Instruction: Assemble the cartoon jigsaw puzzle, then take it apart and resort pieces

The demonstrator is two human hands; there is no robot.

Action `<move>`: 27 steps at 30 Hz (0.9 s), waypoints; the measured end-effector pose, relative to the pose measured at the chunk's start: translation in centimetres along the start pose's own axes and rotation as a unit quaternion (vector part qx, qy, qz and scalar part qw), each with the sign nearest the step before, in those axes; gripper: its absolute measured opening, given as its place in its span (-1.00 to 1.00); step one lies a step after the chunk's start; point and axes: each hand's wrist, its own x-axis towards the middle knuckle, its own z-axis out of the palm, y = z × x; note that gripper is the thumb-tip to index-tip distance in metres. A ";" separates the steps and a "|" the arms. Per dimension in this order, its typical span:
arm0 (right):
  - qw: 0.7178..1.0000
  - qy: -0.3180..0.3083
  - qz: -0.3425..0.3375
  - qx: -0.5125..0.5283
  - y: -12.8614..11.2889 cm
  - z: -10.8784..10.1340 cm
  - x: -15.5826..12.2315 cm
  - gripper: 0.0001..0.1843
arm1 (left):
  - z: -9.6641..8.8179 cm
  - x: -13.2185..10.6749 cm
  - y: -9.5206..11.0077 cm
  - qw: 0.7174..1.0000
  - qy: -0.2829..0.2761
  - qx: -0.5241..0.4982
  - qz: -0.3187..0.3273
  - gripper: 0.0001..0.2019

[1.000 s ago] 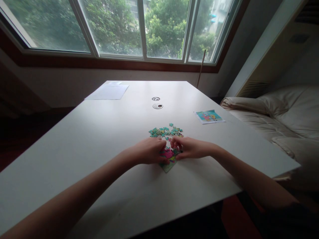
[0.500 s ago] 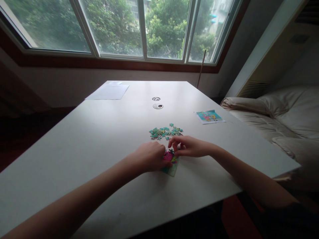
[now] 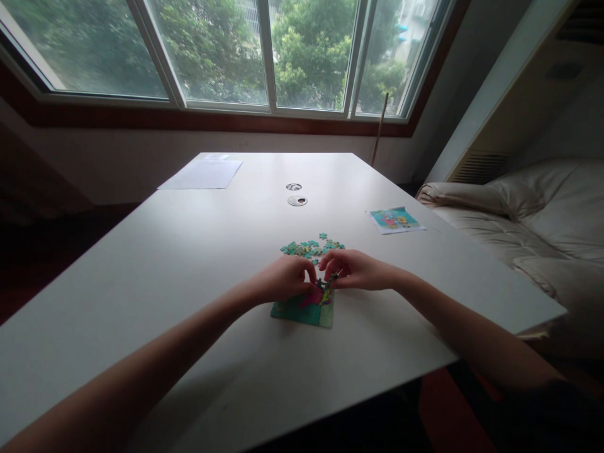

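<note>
A partly joined jigsaw puzzle (image 3: 304,313), teal and pale green with a pink and yellow figure, lies flat near the front of the table. My left hand (image 3: 285,278) is over its upper left part, thumb and fingers closed together at the upper edge; whatever is between them is hidden. At the upper right edge, my right hand (image 3: 361,270) pinches a small dark puzzle piece (image 3: 335,275) between thumb and fingers. Just beyond both hands lies a loose heap of teal and green puzzle pieces (image 3: 302,248), partly covered by the fingers.
A colourful reference picture (image 3: 396,220) lies on the white table (image 3: 189,251) to the right. Two round discs (image 3: 297,201) are set farther back in the middle. White paper sheets (image 3: 202,174) lie at the far left. A pale sofa (image 3: 519,220) stands beyond the right edge.
My left hand has moved up off the puzzle's lower part to its upper edge, uncovering the teal lower left area. My right hand has shifted slightly upward, and a dark piece now shows in its fingers.
</note>
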 end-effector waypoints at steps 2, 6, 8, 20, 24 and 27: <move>1.000 -0.007 0.008 0.001 0.2 -0.1 0.0 -0.69 | 0.0 0.3 -0.4 0.999 -0.016 -0.030 0.007 -0.85; 1.000 -0.008 0.008 -0.002 0.3 -0.3 -0.1 -0.72 | 0.0 0.6 -1.2 0.996 -0.049 -0.076 0.009 -0.78; 1.000 -0.007 0.006 -0.005 0.2 -0.3 -0.1 -0.72 | 0.0 0.6 -1.3 0.995 -0.058 -0.086 0.010 -0.76; 0.996 0.062 0.063 0.033 0.8 0.3 0.4 -0.67 | -0.2 -0.1 0.2 0.997 -0.019 -0.051 0.047 -0.88; 0.998 0.053 0.026 0.027 0.3 0.4 0.3 -0.70 | 0.0 0.2 -0.1 0.998 0.004 -0.059 0.019 -0.87; 0.999 0.025 0.008 0.030 -0.2 0.3 0.1 -0.71 | 0.2 0.7 -0.6 0.997 0.023 -0.070 -0.012 -0.83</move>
